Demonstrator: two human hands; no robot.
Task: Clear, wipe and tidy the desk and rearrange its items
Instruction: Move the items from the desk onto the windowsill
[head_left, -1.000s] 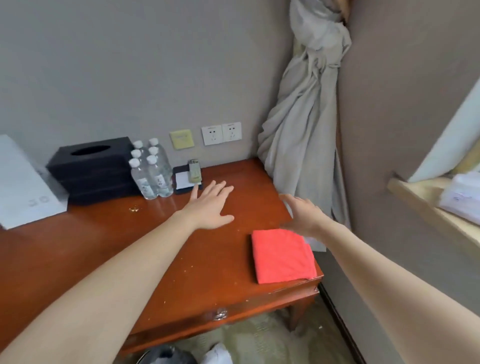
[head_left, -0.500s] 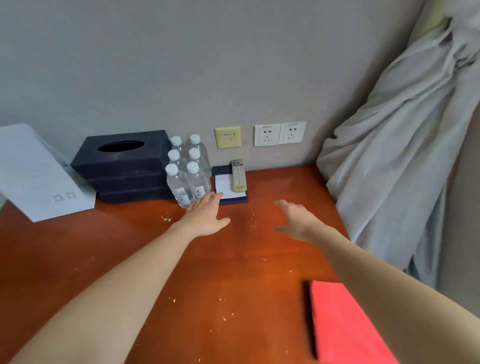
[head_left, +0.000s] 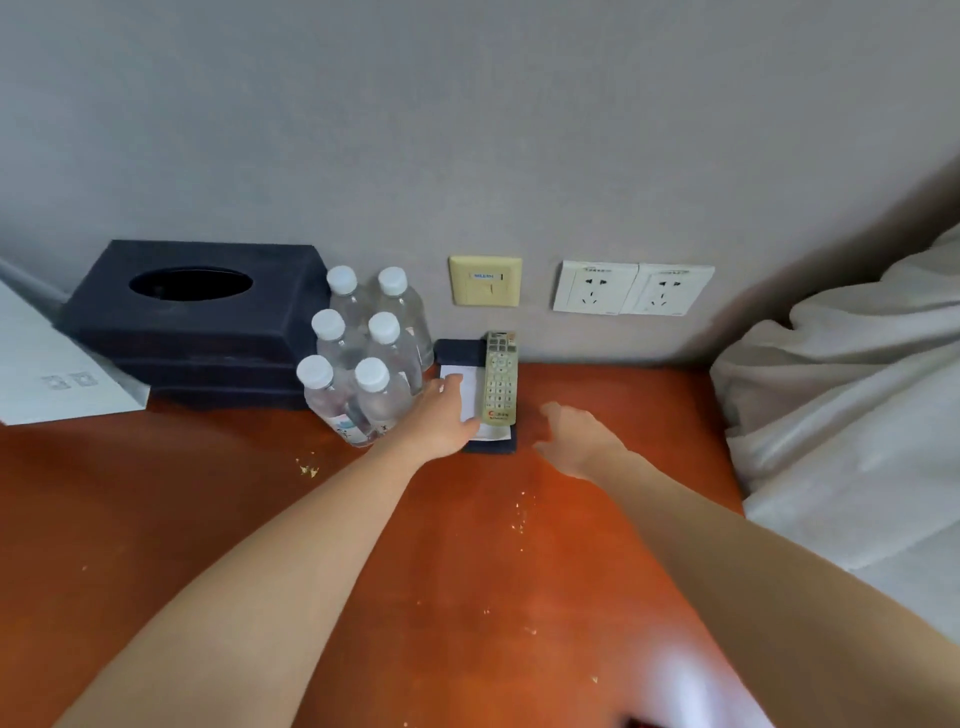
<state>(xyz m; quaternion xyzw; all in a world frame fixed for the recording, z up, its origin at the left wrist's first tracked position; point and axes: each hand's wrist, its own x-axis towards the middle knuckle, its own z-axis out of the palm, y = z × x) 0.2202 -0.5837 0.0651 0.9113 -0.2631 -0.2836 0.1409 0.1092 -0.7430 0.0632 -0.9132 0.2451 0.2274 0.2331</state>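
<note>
Left hand (head_left: 439, 418): fingers straight — over the notepad (head_left: 474, 400), beside the remote control (head_left: 501, 378).
Right hand (head_left: 579, 439): loosely spread, empty — above the worktop (head_left: 208, 519).

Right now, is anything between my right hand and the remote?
Nothing visible. Only bare desk separates the right hand from the remote, which lies on the dark pad holder; the left hand is over the holder's other side.

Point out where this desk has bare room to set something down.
Bare but crumb-speckled: the broad desk front below the tissue box and water bottles; also the corner between remote and bundled curtain. Crowded: the back edge from tissue box to remote.
</note>
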